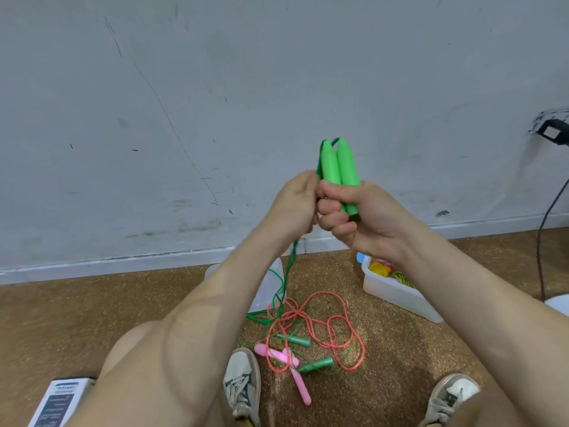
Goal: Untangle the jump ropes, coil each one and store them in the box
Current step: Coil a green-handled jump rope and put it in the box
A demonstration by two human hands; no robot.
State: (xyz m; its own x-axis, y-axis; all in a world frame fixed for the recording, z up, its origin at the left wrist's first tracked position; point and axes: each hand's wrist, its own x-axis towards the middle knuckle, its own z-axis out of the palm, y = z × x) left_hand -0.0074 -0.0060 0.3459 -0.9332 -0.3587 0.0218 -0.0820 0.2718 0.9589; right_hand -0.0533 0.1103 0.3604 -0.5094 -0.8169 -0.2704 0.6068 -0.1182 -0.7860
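Two green handles [340, 167] upright in the gripping right hand [363, 214], left hand [295, 201] beside it closed round their green cord [288, 266], cord trailing to the orange rope [332, 328] tangle on the floor [92, 309] (pink handles [277, 354] there), box [397, 294] at right.

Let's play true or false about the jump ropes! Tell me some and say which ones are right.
1. The right hand holds two green handles side by side. True.
2. The pink handles are inside the box. False: they lie on the floor.
3. The orange rope is neatly coiled. False: it sprawls in loose tangled loops.
4. The box has yellow rope in it. True.
5. The left hand is empty. False: it grips the green rope.
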